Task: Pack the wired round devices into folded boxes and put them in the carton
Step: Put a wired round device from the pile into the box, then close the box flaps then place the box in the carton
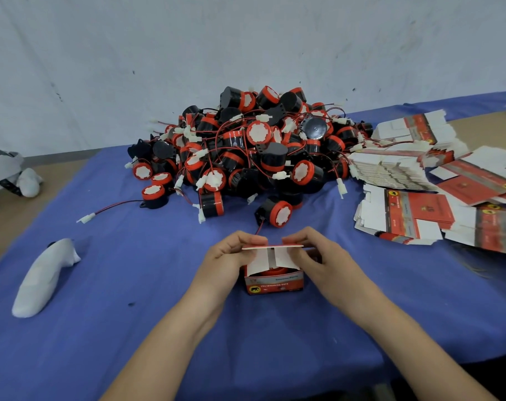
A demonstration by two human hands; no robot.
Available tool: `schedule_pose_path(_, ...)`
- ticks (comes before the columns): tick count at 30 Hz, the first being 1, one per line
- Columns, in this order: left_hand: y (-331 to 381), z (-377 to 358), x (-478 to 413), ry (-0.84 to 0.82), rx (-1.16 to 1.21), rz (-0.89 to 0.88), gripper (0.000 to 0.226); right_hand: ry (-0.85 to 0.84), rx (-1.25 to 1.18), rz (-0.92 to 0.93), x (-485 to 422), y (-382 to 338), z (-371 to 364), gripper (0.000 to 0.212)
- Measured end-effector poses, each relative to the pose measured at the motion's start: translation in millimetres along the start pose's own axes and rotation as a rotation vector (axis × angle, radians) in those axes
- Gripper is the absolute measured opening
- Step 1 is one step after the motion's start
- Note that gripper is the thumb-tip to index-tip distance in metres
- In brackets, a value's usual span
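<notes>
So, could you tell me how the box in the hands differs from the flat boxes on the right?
The box stands folded up; the flat boxes lie unfolded. The box shows a red device inside; the flat boxes hold nothing. The left hand and right hand grip the box; the flat boxes lie untouched. Both share red-and-white print.

This is looking like a small packing workshop. A big pile of the same black and red wired round devices (254, 151) is lying on a blue-covered bench (107, 285), stacks of flat printed boxes (413, 209), not yet folded, are lying beside it, and a plain white wall (188, 53) is standing behind.
</notes>
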State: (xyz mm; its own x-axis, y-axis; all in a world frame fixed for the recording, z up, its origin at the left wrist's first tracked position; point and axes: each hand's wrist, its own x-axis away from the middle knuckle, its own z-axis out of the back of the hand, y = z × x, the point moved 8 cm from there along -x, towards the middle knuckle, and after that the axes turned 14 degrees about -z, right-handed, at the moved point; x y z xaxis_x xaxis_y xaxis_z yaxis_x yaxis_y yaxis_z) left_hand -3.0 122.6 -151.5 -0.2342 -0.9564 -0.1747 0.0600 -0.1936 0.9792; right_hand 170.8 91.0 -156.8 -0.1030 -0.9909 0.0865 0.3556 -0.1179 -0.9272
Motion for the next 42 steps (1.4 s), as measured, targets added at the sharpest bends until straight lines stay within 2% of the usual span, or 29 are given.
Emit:
schedule_pose_path(4, 4, 4, -1, -0.006, -0.031, -0.024, 0.041, -0.018, 0.113, 0.008, 4, 1, 1, 0.022)
schedule_pose_path(6, 8, 6, -2, -0.06, -0.069, -0.035, 0.049, -0.042, 0.122, -0.007, 7, 3, 3, 0.033)
schedule_pose_path(9, 11, 7, 1, -0.147, -0.136, -0.078, 0.06, -0.09, 0.116, 0.015, 10, 5, 2, 0.033)
schedule_pose_path(11, 12, 7, 7, -0.204, -0.233, -0.187, 0.049, -0.086, 0.158, 0.056, 13, 5, 0, 0.043)
schedule_pose_path(14, 17, 4, 20, -0.291, -0.539, -0.417, 0.02, -0.019, 0.306, 0.176, 18, -2, 1, 0.054)
schedule_pose_path(16, 20, 2, 26, -0.301, -0.663, -0.528, 0.029, 0.008, 0.396, 0.295, 26, -11, -1, 0.049)
schedule_pose_path(20, 19, -1, 32, -0.323, -0.678, -0.561, 0.039, 0.036, 0.443, 0.414, 35, -20, -5, 0.032)
schedule_pose_path(25, 17, 2, 32, -0.391, -0.659, -0.54, 0.046, 0.01, 0.458, 0.388, 34, -15, -4, 0.038)
schedule_pose_path(29, 20, 0, 33, -0.334, -0.694, -0.617, 0.045, 0.036, 0.495, 0.396, 33, -16, -5, 0.037)
schedule_pose_path(32, 22, 0, 35, -0.278, -0.696, -0.64, 0.04, 0.084, 0.517, 0.407, 35, -20, -7, 0.044)
schedule_pose_path(35, 21, 0, 35, -0.276, -0.653, -0.612, 0.039, 0.066, 0.477, 0.358, 33, -17, -6, 0.047)
schedule_pose_path(42, 24, 4, 31, -0.243, -0.583, -0.571, 0.036, 0.03, 0.323, 0.281, 31, -17, -3, 0.04)
